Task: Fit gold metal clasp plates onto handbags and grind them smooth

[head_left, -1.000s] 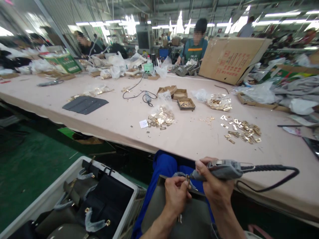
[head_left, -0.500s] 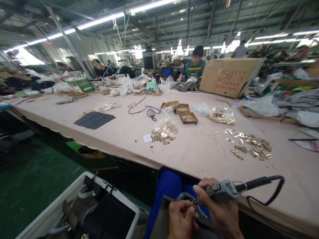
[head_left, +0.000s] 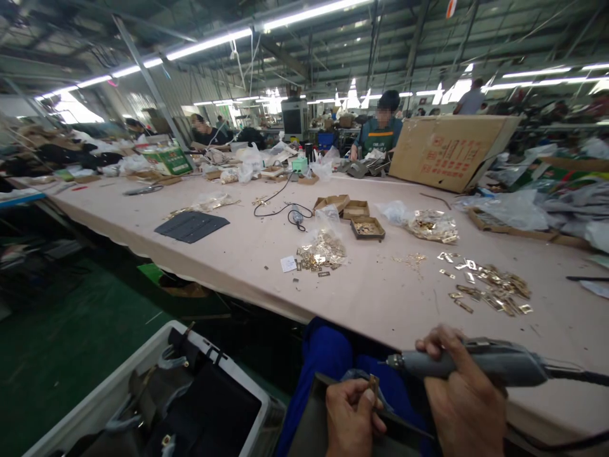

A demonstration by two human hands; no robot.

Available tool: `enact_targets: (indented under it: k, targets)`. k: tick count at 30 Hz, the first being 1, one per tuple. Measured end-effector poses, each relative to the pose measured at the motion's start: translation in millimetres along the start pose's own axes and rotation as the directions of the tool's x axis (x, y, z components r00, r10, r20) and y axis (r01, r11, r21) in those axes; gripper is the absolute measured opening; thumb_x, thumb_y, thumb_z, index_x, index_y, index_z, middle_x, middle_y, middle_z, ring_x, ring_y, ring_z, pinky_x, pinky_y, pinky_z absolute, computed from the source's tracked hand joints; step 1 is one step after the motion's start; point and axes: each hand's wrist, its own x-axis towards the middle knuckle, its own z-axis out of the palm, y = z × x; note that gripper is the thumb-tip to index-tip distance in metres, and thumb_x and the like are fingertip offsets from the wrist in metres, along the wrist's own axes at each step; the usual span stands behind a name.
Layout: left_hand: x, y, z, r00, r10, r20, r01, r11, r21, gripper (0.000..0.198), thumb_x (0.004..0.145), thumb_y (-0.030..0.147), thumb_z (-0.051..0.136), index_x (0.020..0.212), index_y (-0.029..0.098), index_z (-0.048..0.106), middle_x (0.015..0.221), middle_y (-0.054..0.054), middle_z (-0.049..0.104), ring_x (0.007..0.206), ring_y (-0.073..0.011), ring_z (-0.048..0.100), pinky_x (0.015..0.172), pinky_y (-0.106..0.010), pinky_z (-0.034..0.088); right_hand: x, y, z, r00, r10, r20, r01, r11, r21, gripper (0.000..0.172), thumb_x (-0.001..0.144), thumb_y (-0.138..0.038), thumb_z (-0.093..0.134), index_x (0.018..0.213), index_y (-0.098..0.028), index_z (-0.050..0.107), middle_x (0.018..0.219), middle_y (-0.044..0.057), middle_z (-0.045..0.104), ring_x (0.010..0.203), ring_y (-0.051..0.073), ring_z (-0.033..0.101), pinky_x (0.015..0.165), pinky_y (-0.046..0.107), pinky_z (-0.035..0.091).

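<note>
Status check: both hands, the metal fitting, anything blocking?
Left hand pinching gold fitting on grey bag. Right hand gripping electric screwdriver, tip apart from fitting. Nothing between them.

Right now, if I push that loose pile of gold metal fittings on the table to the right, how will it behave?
The gold metal fittings would likely scatter rather than move as one, since they lie as separate flat pieces. Being flat, they should slide, not roll, though the table looks cloth-covered and may drag on them. Each looks stiff and light.
</note>
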Motion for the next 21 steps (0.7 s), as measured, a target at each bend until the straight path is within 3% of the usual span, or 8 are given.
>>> enact_targets:
  k: [5,11,16,21]
  targets:
    - [-1.1,5.3,-2.6,1.000,-0.010,0.029,0.009,1.000,0.012,0.038,0.082,0.045,0.066,0.077,0.008,0.074,0.062,-0.010,0.070,0.036,-0.0113,0.056,0.037,-0.018,0.039,64.1,4.7,24.1,0.989,0.133,-0.061,-0.117,0.969,0.218,0.029,0.071,-0.014,0.084,0.087,-0.017,0.060,0.082,-0.002,0.056,0.063,0.008,0.055,0.060,0.022,0.058]
    - [-4.4,17.4,-7.4,0.997,-0.015,0.074,0.015,1.000,-0.004,0.040,0.083,0.047,0.070,0.078,0.008,0.075,0.064,-0.010,0.071,0.037,-0.0106,0.057,0.038,-0.017,0.039,133.2,55.7,67.9,0.950,0.283,-0.131,-0.222,0.909,0.352,0.029,0.076,-0.003,0.073,0.088,-0.018,0.052,0.082,-0.004,0.059,0.063,0.008,0.056,0.057,0.021,0.056]
    - [-3.4,17.9,-10.4,0.997,-0.046,0.056,0.047,0.999,-0.027,0.047,0.077,0.056,0.077,0.078,0.008,0.075,0.067,-0.011,0.073,0.041,-0.0129,0.061,0.041,-0.018,0.043,164.7,103.4,95.6,0.930,0.338,-0.142,-0.273,0.898,0.346,0.032,0.076,-0.002,0.072,0.084,-0.019,0.046,0.076,-0.006,0.057,0.057,0.007,0.054,0.055,0.019,0.054]
    - [0.8,13.1,-11.7,0.997,-0.065,0.048,0.068,0.996,-0.055,0.046,0.076,0.053,0.080,0.085,0.008,0.077,0.068,-0.011,0.074,0.042,-0.0137,0.062,0.042,-0.019,0.044,178.7,140.5,107.0,0.911,0.368,-0.187,-0.293,0.896,0.334,0.031,0.079,-0.009,0.073,0.082,-0.020,0.044,0.070,-0.007,0.054,0.054,0.008,0.053,0.053,0.020,0.054]
